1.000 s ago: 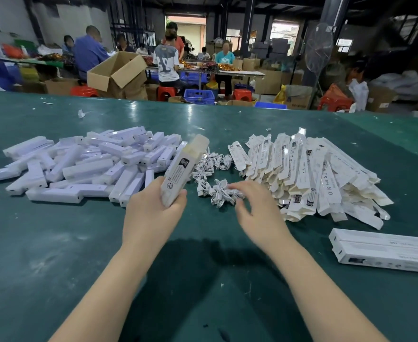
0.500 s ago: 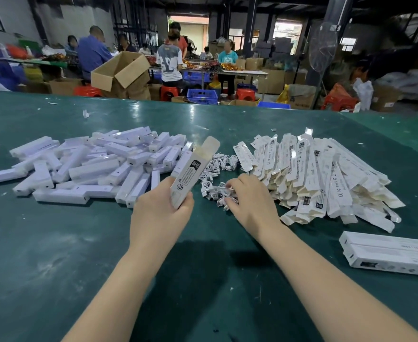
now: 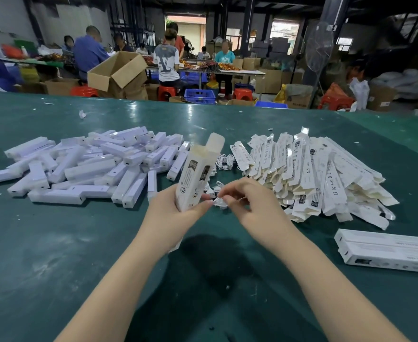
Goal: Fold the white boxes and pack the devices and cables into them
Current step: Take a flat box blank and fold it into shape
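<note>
Since the earlier frame, the right hand (image 3: 250, 206) had lifted off the loose cables (image 3: 224, 160) on the table and come in beside the left hand (image 3: 176, 213), now pinching a small coiled white cable (image 3: 219, 202) between its curled fingertips. The box in the left hand had tipped from a slant to nearly upright.

The left hand gripped that white box (image 3: 194, 178) round its lower end, fingers and thumb curled about it, the open top flap pointing up and far. The pinched cable sat just right of the box's lower end, close to the left thumb; whether it touched the box could not be told.

On the green table (image 3: 54, 255), a heap of white devices (image 3: 92, 166) lay to the far left. A pile of flat, unfolded boxes (image 3: 314, 178) lay to the far right, with the remaining cables between the two heaps, behind the hands. Two closed white boxes (image 3: 388, 250) lay side by side at the near right edge, well apart from the hands.
</note>
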### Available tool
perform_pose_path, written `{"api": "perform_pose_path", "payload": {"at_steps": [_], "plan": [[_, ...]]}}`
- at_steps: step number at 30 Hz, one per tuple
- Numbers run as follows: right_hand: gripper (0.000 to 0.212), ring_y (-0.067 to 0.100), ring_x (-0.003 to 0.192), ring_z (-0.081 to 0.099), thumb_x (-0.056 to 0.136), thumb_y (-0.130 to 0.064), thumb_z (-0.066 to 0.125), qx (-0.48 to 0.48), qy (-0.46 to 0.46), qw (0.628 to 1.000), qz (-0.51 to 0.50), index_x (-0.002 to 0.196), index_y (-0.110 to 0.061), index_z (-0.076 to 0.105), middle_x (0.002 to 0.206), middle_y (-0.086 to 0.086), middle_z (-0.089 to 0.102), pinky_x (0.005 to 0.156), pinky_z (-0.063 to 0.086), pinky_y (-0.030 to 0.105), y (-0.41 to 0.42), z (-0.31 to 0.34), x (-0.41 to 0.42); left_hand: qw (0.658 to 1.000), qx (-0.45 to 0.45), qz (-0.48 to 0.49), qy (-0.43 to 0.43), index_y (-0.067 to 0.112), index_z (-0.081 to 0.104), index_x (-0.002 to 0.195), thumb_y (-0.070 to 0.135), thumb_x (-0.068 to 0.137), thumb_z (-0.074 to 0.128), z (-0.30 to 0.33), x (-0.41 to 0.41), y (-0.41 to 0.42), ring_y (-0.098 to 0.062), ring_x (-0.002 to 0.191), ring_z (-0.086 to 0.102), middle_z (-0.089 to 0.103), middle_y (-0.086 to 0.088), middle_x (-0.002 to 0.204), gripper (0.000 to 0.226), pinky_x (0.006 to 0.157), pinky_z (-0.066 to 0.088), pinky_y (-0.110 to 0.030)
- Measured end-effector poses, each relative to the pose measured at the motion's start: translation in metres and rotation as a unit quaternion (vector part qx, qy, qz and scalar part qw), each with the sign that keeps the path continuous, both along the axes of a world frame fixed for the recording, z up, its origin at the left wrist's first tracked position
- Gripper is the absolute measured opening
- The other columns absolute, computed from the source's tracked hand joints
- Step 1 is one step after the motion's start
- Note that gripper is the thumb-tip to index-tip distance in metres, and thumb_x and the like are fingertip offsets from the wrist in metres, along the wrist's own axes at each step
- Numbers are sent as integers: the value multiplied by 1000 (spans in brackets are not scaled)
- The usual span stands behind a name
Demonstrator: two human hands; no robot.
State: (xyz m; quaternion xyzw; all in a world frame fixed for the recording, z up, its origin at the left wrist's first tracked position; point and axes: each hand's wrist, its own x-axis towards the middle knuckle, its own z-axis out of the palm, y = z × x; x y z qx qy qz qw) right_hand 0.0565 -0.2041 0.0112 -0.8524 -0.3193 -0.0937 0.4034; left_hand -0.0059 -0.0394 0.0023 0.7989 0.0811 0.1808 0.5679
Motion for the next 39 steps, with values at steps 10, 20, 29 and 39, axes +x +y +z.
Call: {"api": "perform_pose_path", "payload": {"at_steps": [10,20,29,39], "plan": [[16,1,90,63,83,-8,74,146,-42,988,2,98,-14,76,95,-8,69,80,48,12,0,-4,-25,993,-75,-87,-1,8,70,77,5,77,77,8,-6,-5,-12,67,68,73,-3,72,8,65,54,-19],[57,5,106,60,70,-22,87,121,-36,990,55,122,-16,67,118,-16,58,91,50,18,-1,-7,-33,954,-270,-122,34,18,69,55,0,81,70,16,-12,-9,-11,62,66,68,-5,65,32,54,51,-18],[30,8,82,70,76,-9,82,206,-21,977,51,105,-13,75,97,-5,70,76,55,16,-4,-6,-33,933,-324,-153,42,16,69,53,14,70,71,16,-10,-6,-6,60,64,65,2,61,18,62,54,-16],[20,8,59,66,68,-24,77,417,99,903,22,89,-23,77,68,0,73,61,54,16,-32,31,-34,934,352,49,-25,30,38,69,39,87,64,-8,-5,5,-26,68,53,51,4,60,32,60,47,-37]]}}
